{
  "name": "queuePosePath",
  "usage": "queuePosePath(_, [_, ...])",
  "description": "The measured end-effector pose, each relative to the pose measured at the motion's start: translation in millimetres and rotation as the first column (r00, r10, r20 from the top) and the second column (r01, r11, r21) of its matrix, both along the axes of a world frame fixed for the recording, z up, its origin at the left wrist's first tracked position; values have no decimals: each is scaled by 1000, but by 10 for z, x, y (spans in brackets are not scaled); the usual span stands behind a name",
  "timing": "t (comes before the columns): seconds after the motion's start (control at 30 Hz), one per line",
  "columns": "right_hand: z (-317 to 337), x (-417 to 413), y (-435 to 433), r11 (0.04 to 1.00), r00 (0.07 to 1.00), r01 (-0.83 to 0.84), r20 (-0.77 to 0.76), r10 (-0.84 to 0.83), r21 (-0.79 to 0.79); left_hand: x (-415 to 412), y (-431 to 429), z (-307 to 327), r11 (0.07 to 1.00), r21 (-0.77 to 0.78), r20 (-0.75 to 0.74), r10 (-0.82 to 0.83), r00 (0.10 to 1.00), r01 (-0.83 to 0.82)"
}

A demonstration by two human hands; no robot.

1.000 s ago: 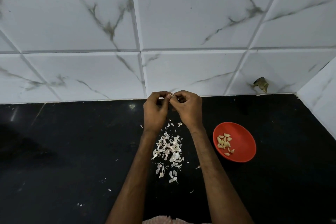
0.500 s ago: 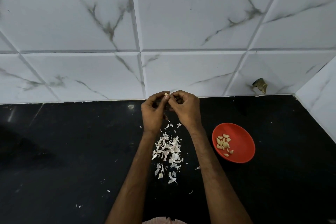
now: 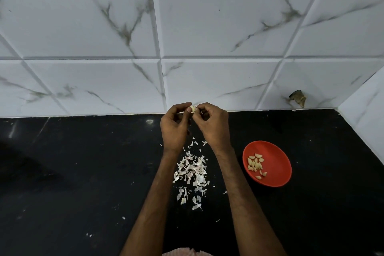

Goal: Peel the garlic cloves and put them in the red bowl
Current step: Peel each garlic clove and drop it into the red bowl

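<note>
A small pale garlic clove [image 3: 193,108] is pinched between the fingertips of my left hand [image 3: 174,127] and my right hand [image 3: 212,124], raised above the black counter near the wall. Both hands have curled fingers and meet at the clove. The red bowl [image 3: 276,158] sits on the counter to the right of my right forearm, with several peeled cloves [image 3: 255,165] lying in its left half. A heap of white garlic skins [image 3: 193,170] lies on the counter between my forearms.
The black counter [image 3: 83,172] ends at a white marble-tiled wall [image 3: 124,81] behind my hands; a side wall [image 3: 365,106] closes the right corner. A dark chipped spot [image 3: 298,97] marks the wall's base at the right. Stray skin flakes dot the counter's front left.
Both hands have kept working the clove at the fingertips; more of the pale clove now shows between them. The bowl and skins have not moved.
</note>
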State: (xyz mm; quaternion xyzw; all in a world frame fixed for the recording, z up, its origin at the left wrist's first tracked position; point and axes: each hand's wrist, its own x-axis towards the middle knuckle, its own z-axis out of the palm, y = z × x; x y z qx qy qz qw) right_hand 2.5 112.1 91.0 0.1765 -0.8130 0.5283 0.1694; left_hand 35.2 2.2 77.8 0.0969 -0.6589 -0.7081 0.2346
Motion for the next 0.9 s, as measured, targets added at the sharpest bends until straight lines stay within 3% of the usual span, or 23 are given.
queuePosePath(0.13, [-19,-28,16,996,996,-7,-85,15,88,-9,-22,-13,998,53,4,-38,999,38])
queuePosePath(0.3, [-8,-24,32,1000,996,-6,-91,9,24,-6,-23,1,988,126,-26,-92,995,94])
queuePosePath(0.43, [-47,-39,41,997,1000,23,-5,-24,-74,-10,-35,-26,966,239,-25,-91,996,94])
queuePosePath(0.63, [-116,-64,108,993,990,-4,139,21,-118,-10,-107,-91,959,272,-25,-78,997,82])
queuePosePath(0.77, [-399,-105,263,992,936,-125,336,108,29,5,-214,-267,970,237,33,-59,998,50])
queuePosePath(0.9, [-1020,58,347,909,829,-250,559,23,333,77,-364,-643,988,156,152,-37,988,13])
